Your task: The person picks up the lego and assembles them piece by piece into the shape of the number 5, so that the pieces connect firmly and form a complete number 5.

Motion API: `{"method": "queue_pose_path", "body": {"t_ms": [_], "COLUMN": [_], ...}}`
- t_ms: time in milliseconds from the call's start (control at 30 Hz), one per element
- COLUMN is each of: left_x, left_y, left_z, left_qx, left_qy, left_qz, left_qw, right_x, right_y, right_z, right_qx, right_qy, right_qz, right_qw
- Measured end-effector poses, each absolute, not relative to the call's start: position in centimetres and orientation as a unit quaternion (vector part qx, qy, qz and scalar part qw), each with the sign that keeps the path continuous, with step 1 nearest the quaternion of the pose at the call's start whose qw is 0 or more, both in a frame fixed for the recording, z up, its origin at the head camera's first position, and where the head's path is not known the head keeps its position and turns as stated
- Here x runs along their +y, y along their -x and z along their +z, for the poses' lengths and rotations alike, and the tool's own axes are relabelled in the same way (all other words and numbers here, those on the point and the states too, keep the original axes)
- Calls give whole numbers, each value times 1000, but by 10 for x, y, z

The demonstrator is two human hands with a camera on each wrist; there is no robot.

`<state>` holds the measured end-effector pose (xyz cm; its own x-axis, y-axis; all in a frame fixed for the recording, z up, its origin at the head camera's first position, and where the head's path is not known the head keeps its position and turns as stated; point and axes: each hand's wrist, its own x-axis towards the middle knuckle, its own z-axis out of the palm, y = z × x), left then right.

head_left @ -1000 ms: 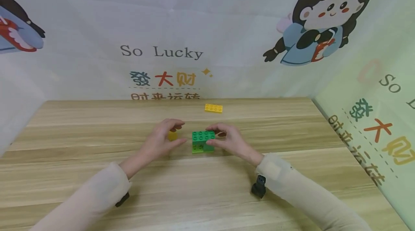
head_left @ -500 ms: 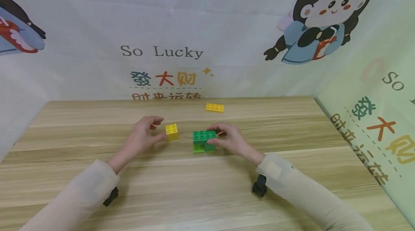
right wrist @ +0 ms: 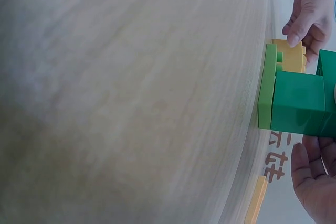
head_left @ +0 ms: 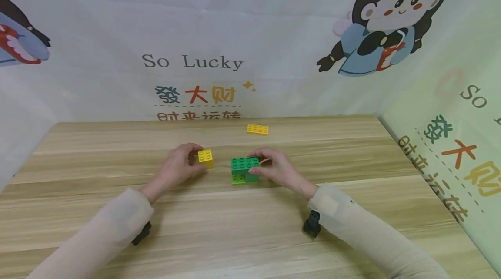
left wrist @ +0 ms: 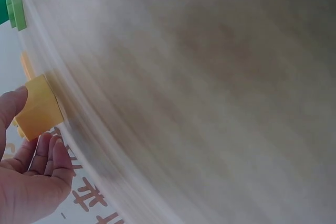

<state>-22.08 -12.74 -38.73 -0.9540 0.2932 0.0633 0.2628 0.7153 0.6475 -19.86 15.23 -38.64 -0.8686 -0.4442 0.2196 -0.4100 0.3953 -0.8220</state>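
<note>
In the head view my left hand [head_left: 179, 166] grips a small yellow toy building brick [head_left: 205, 159] that has studs on top. Its thumb lies on the near side and the fingers reach behind, as the left wrist view also shows. To the right, my right hand [head_left: 278, 169] holds a stack at its right end, thumb in front. That stack has a long dark green brick [head_left: 244, 164] on top, a smaller green brick [right wrist: 298, 100] under one end, and a light green plate [right wrist: 266, 87] at the bottom. Studs of the plate show in the gap at left.
A flat yellow studded plate [head_left: 257, 129] lies farther back on the wooden table [head_left: 235, 235]. Behind the table hangs a white printed cloth [head_left: 188, 18], and another stretch of it runs along the right side.
My left hand moved left from beside the green stack, uncovering the yellow brick, then came back right and took hold of it. The right hand stays on the stack.
</note>
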Motion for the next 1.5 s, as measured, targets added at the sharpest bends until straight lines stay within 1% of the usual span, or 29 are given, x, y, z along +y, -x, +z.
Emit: {"method": "queue_pose_path", "body": {"t_ms": [200,333,500,800,1067,1233,1500], "left_x": [-125,-124,-119,-104,-90,-83,-73], "left_y": [221,220,220,213,206,204,202], "left_z": [-389,-389,-385,-367,-358,-357,-357], "left_qx": [931,930,921,876,846,847,848], "left_qy": [-148,-144,-129,-113,-126,-134,-167], "left_qz": [334,338,367,466,516,512,501], "left_qw": [9,10,20,44,49,51,37], "right_x": [152,152,153,152,152,152,153], "right_y": [198,198,199,198,199,199,199], "right_z": [-387,-387,-387,-386,-386,-387,-386], "right_qx": [831,828,827,829,830,830,832], "right_qy": [255,254,255,251,250,252,250], "right_qz": [-494,-499,-501,-499,-498,-496,-495], "right_qw": [22,23,23,27,29,31,30]}}
